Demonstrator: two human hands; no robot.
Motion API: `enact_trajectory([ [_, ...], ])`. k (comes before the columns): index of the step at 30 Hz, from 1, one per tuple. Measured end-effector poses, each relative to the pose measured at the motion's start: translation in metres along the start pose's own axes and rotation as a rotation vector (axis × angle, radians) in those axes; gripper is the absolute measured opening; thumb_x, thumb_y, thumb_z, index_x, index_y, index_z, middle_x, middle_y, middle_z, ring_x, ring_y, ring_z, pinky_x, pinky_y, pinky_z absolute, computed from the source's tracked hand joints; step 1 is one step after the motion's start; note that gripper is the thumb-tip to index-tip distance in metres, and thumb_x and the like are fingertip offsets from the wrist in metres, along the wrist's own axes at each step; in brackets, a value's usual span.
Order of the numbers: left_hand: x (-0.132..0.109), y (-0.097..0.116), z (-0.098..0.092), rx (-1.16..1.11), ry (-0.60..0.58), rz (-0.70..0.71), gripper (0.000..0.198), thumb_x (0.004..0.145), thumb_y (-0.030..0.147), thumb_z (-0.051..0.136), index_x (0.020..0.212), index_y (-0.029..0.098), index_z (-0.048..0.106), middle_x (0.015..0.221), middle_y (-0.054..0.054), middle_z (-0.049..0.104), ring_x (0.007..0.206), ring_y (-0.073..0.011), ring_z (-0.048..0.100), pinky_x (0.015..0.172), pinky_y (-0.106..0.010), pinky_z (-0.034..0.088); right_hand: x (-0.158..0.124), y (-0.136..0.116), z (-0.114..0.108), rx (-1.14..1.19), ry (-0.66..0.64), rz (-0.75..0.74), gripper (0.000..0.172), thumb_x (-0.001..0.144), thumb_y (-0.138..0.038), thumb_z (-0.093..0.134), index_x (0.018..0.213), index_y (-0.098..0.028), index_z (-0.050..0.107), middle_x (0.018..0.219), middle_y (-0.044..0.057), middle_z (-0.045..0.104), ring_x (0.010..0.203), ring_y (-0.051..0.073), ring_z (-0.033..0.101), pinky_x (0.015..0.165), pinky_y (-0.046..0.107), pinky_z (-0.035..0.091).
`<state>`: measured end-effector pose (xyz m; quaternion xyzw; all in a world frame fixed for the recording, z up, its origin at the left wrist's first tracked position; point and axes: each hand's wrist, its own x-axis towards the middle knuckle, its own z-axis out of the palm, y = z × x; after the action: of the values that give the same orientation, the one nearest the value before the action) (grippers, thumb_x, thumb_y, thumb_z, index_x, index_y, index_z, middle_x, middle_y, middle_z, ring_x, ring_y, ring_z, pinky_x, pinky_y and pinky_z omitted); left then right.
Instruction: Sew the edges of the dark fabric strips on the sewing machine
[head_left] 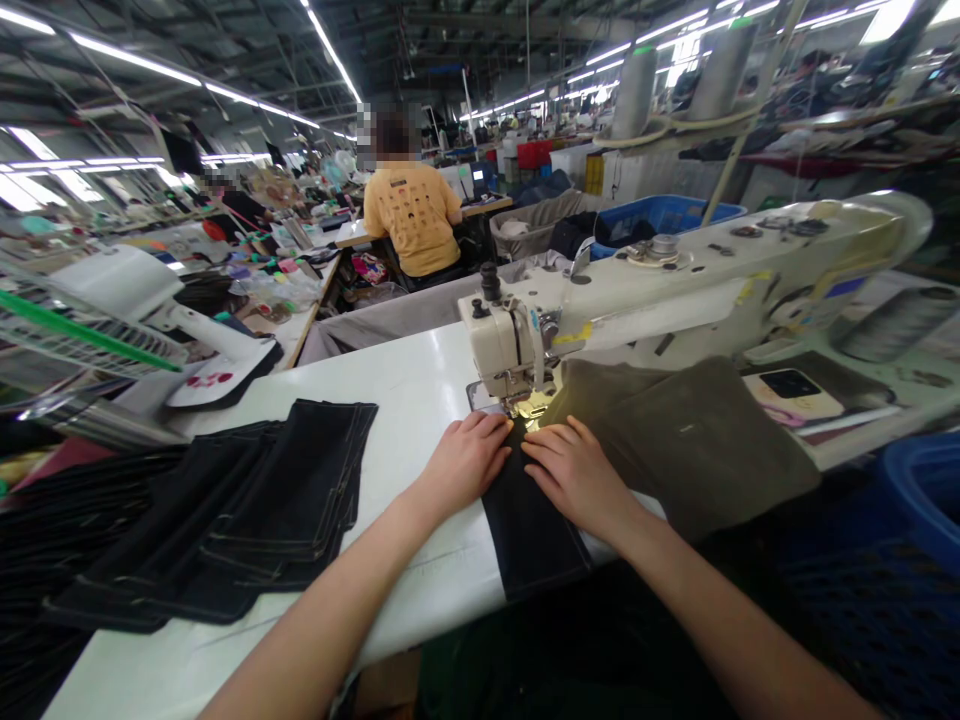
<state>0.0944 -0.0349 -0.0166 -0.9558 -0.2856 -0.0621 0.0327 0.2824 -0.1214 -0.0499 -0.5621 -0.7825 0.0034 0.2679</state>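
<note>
A dark fabric piece lies under the needle area of a white sewing machine, its near end hanging over the table's front edge. My left hand rests at the left side of this fabric, fingertips close to the presser foot. On its right side, my right hand lies flat with fingers spread and pressing the cloth. A lamp lights the spot between both hands. Beside the right hand is an olive-green cloth, draped on the machine bed. Stitched dark pieces are stacked left of my left hand.
A phone lies at the right on the table. Blue baskets stand at the far right and behind the machine. A white fan is at the left. A person in a yellow shirt sits ahead.
</note>
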Motion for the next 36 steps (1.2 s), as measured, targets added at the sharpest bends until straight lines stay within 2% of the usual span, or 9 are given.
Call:
enact_trajectory([
  [8,-0.023,0.022,-0.005,-0.128,0.004,0.085,0.036,0.097,0.026,0.051,0.130,0.016,0.060,0.134,-0.012,0.061,0.121,-0.0268,0.056,0.097,-0.042,0.052,-0.015,-0.002,-0.008,0.011,-0.002,-0.022,0.023,0.095,-0.025,0.061,0.117,-0.020,0.068,0.120,0.006,0.071,0.114,0.023,0.059,0.114,0.054,0.030],
  [13,-0.015,0.009,-0.002,-0.145,0.011,0.045,0.036,0.096,0.026,0.052,0.130,0.016,0.061,0.134,-0.012,0.062,0.121,-0.0278,0.056,0.100,-0.045,0.052,-0.004,0.002,-0.006,0.003,-0.017,-0.017,0.023,0.096,-0.026,0.060,0.116,-0.022,0.068,0.119,0.007,0.071,0.114,0.024,0.059,0.112,0.055,0.032],
  [20,0.003,-0.009,-0.001,-0.146,0.016,0.021,0.033,0.095,0.023,0.052,0.125,0.015,0.064,0.130,-0.013,0.064,0.120,-0.0261,0.059,0.102,-0.042,0.051,0.018,0.011,-0.002,-0.026,-0.020,-0.033,0.022,0.095,-0.027,0.060,0.114,-0.021,0.070,0.116,0.009,0.070,0.111,0.026,0.058,0.109,0.056,0.034],
  [22,0.003,-0.004,0.001,-0.126,0.008,-0.020,0.035,0.096,0.028,0.053,0.126,0.014,0.063,0.133,-0.014,0.062,0.123,-0.0275,0.057,0.104,-0.043,0.049,0.019,0.012,0.000,-0.036,-0.021,-0.038,0.022,0.095,-0.026,0.061,0.114,-0.020,0.070,0.116,0.009,0.070,0.110,0.026,0.058,0.109,0.056,0.035],
  [25,-0.001,0.011,0.007,-0.055,-0.007,-0.131,0.044,0.097,0.038,0.052,0.133,0.012,0.057,0.144,-0.018,0.054,0.134,-0.0327,0.049,0.109,-0.053,0.043,0.017,0.010,0.003,-0.051,-0.019,-0.036,0.022,0.095,-0.023,0.059,0.115,-0.019,0.069,0.118,0.009,0.069,0.112,0.026,0.057,0.109,0.056,0.034],
  [27,-0.004,0.020,0.013,-0.017,-0.018,-0.180,0.050,0.098,0.039,0.051,0.139,0.012,0.051,0.149,-0.018,0.049,0.140,-0.0346,0.043,0.110,-0.059,0.040,0.015,0.008,0.004,-0.058,-0.014,-0.033,0.023,0.096,-0.020,0.056,0.117,-0.019,0.067,0.121,0.009,0.069,0.114,0.026,0.057,0.110,0.057,0.033],
  [30,-0.008,0.026,0.021,0.009,-0.003,-0.189,0.052,0.099,0.038,0.048,0.143,0.010,0.045,0.153,-0.019,0.043,0.143,-0.0343,0.039,0.109,-0.059,0.041,0.010,0.006,0.000,-0.049,0.003,-0.038,0.026,0.097,-0.017,0.053,0.119,-0.021,0.066,0.123,0.007,0.068,0.116,0.025,0.057,0.111,0.056,0.032],
  [33,-0.009,0.022,0.026,0.005,0.035,-0.184,0.052,0.101,0.039,0.044,0.144,0.010,0.045,0.153,-0.020,0.042,0.144,-0.0342,0.038,0.109,-0.058,0.041,-0.001,0.010,-0.012,-0.077,0.061,0.047,0.025,0.097,-0.018,0.052,0.118,-0.020,0.065,0.120,0.008,0.069,0.109,0.025,0.060,0.101,0.048,0.042],
  [36,-0.008,0.016,0.030,-0.040,0.071,-0.164,0.054,0.101,0.041,0.045,0.143,0.008,0.045,0.152,-0.022,0.043,0.144,-0.0339,0.038,0.111,-0.055,0.042,-0.019,0.021,-0.026,-0.184,0.148,0.253,0.022,0.097,-0.025,0.053,0.112,-0.016,0.066,0.106,0.011,0.069,0.096,0.027,0.062,0.084,0.042,0.048],
])
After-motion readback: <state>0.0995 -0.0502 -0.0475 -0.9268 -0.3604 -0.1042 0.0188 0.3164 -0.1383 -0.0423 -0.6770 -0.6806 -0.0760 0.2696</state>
